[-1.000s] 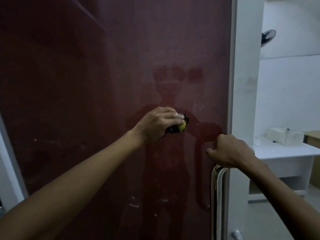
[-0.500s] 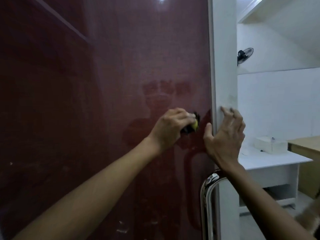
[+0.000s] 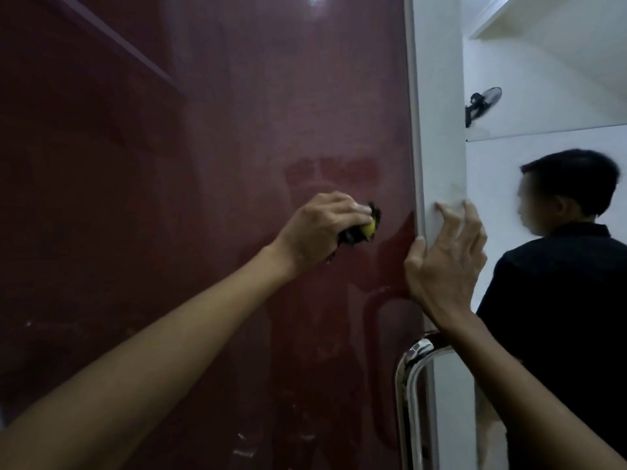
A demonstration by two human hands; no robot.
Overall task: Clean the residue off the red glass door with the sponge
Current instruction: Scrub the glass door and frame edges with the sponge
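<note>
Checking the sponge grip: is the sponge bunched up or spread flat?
Bunched up: the left hand curls round the sponge, only a yellow-and-dark end showing against the red glass door.

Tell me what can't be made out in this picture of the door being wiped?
Head view:
- Sponge: mostly hidden inside the left hand; only a yellow and dark tip shows.
- Chrome door handle: lower end cut off by the bottom edge.
- Red glass door: residue is faint under reflections.
- Right hand: its palm faces away, against the white door edge.
</note>
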